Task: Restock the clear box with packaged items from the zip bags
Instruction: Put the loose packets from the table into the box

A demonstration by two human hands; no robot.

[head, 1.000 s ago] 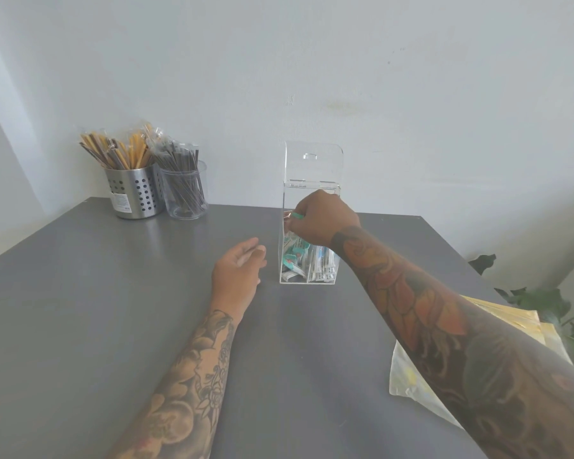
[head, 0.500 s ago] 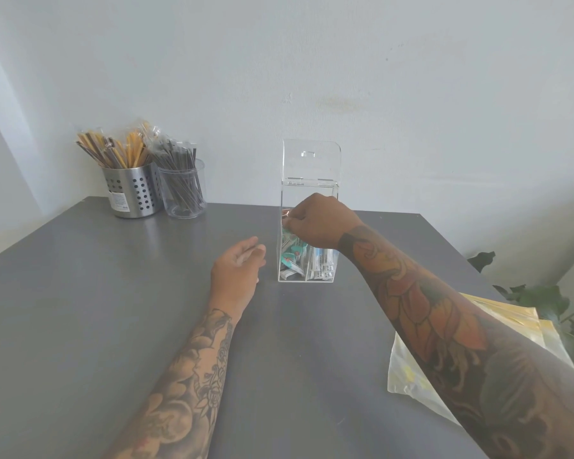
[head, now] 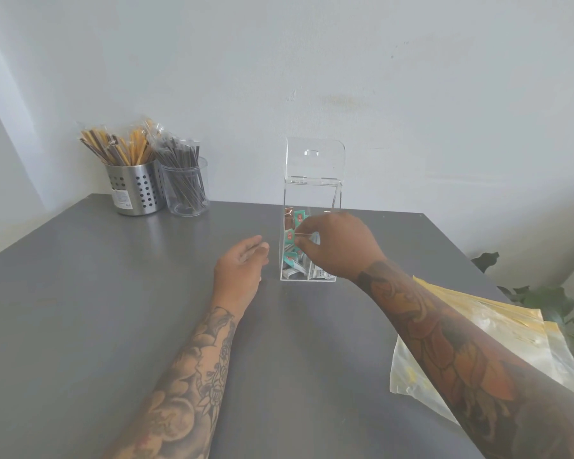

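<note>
At centre of worktop [head: 113, 326]: clear box [head: 312, 200] upright, lid hinged open & standing vertical at the back. Box approx. part-filled w/ teal and white packaged items [head: 294, 238], mostly low in it; a few near front wall higher up.

R hand [head: 335, 248] at box front, fingers curled, tips pinching what looks like a small packet against/near the front face. Can't tell if fingers are inside the opening or outside the clear wall. L hand [head: 241, 266] rests on worktop just beside box, left of it, fingers relaxed, holding nothing, not touching box.

Zip bags [head: 511, 329] lie flat at R edge of worktop, partly under R forearm, well apart from box.

Risks (judgement):
- Box tall & narrow, unbraced; sideways push from R hand could tip or slide it. L hand near enough to steady but isn't.
- Upright lid could drop onto the hand if box is jolted.
- R forearm over bags: drawing back may drag them off the edge.
- Pinched packet may snag on rim & drop outside.
</note>
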